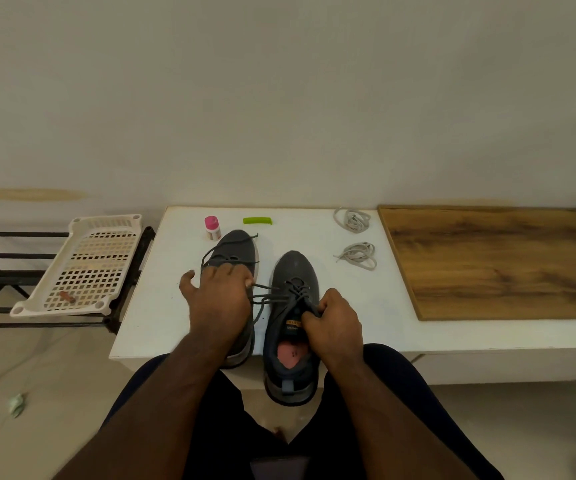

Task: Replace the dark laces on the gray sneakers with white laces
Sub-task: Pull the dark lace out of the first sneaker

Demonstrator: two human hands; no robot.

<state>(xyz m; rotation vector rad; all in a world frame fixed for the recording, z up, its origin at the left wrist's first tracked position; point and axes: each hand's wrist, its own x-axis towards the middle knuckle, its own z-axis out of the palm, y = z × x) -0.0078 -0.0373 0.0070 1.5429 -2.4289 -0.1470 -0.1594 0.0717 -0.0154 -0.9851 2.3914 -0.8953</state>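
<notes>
At frame centre, the right hand [335,323] is pinching the dark lace [272,294] of the right gray sneaker [293,271] while the left hand [219,299] is pulling its loops, both sneakers remaining dark-laced and the white laces [357,256] lying unused on the tabletop [162,306] at upper right.

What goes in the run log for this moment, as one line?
stage: unlacing | left hand: pulls dark lace | right hand: grips right sneaker tongue | white laces: unused on table
</notes>
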